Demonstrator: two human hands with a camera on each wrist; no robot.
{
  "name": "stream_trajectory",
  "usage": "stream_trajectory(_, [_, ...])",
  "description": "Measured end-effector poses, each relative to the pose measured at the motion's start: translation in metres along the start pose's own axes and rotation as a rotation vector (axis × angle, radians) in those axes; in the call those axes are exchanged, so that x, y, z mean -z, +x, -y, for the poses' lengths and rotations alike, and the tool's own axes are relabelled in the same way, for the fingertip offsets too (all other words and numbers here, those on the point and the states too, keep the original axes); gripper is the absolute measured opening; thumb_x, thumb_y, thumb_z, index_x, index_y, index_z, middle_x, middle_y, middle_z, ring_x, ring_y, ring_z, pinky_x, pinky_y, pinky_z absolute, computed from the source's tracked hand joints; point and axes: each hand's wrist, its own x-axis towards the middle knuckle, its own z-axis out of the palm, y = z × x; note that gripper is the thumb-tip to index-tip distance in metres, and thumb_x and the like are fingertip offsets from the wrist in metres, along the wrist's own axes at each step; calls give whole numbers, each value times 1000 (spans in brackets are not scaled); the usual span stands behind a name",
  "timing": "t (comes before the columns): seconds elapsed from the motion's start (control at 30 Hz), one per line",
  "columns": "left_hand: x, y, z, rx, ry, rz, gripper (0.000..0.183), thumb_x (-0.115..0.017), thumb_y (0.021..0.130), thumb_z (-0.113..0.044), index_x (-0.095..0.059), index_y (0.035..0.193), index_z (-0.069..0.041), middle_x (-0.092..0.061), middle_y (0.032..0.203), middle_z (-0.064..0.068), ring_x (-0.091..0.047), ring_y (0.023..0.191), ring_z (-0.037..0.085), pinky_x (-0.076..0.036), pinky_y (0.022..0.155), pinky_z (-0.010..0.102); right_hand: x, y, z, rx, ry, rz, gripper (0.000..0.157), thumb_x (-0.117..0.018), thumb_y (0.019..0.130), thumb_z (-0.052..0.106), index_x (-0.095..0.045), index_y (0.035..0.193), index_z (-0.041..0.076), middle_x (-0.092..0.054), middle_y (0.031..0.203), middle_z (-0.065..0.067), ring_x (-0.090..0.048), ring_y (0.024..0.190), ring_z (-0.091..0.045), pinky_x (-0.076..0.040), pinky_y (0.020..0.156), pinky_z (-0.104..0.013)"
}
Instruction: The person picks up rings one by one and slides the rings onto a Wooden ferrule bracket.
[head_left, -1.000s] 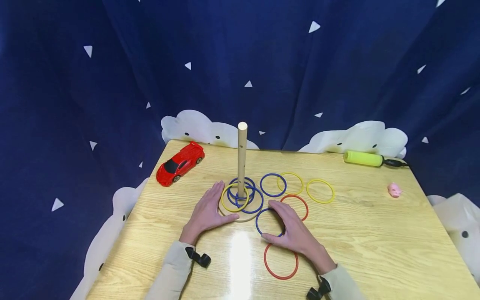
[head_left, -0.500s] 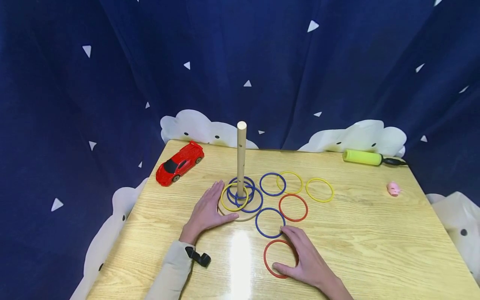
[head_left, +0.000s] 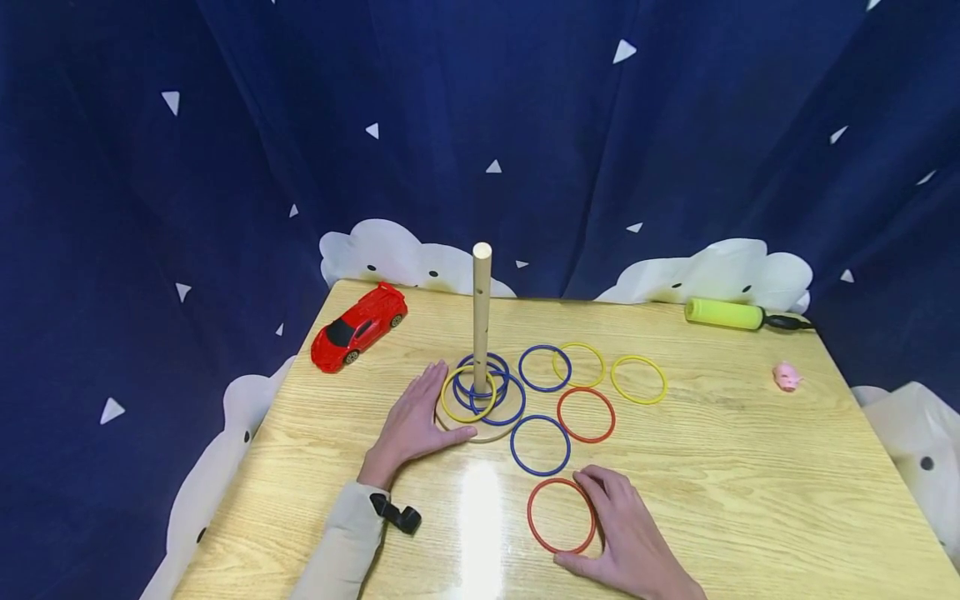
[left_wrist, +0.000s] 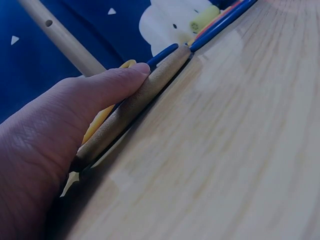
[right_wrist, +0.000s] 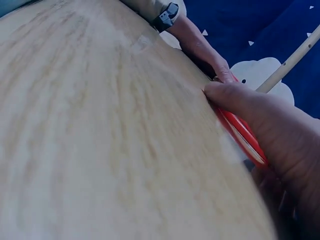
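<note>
My left hand holds the round wooden base of a ring-toss stand, thumb on its near rim and fingers along its left side. An upright wooden post rises from the base. Several blue rings and a yellow ring lie around or against the post's foot; which ones it passes through is hard to tell. Nearer the front, my right hand grips the right side of a red ring lying on the table, between thumb and fingers. In the right wrist view the thumb partly hides that ring.
Right of the base lie two blue rings, a red ring and two yellow rings, some overlapping. A red toy car stands back left. A yellow-green pump and a pink pig toy lie at the right. A blue curtain hangs behind.
My right hand has moved from the near blue ring toward the front, to the nearest red ring, and its fingers have come round that ring. My left hand stays at the base.
</note>
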Motion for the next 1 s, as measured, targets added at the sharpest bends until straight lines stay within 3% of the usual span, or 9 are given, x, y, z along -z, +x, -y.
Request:
stream_trajectory(0.17, [0, 0, 0, 4, -1, 4, 128, -67, 75, -86, -18, 168, -12, -17, 174, 1, -12, 161, 19, -14, 131, 39, 0, 2, -1, 7, 1, -35, 99, -89, 62, 71, -66, 134, 6, -58, 130, -5, -51, 121, -22, -35, 102, -32])
stream_trajectory(0.47, [-2, -2, 3, -12, 1, -20, 128, -66, 76, -87, -20, 168, -11, -20, 174, 4, -15, 161, 22, -18, 130, 43, -3, 4, -5, 39, -11, -75, 93, -89, 56, 72, -69, 121, 10, -58, 120, 1, -52, 112, -17, -37, 95, -30])
stream_trajectory(0.77, [-1, -3, 2, -3, -6, -14, 129, -65, 75, -87, -19, 168, -12, -20, 174, 3, -14, 161, 21, -17, 130, 42, 0, 4, -5, 15, 4, -58, 93, -91, 54, 74, -70, 121, 12, -58, 122, 2, -52, 113, -15, -38, 97, -28])
stream_trajectory(1.0, [-1, -2, 0, -11, -5, -24, 128, -65, 75, -88, -20, 168, -11, -21, 174, 5, -16, 161, 23, -19, 130, 44, 14, 14, -3, 1, 52, -52, 92, -94, 54, 67, -69, 123, 12, -59, 124, 6, -53, 113, -12, -39, 98, -25])
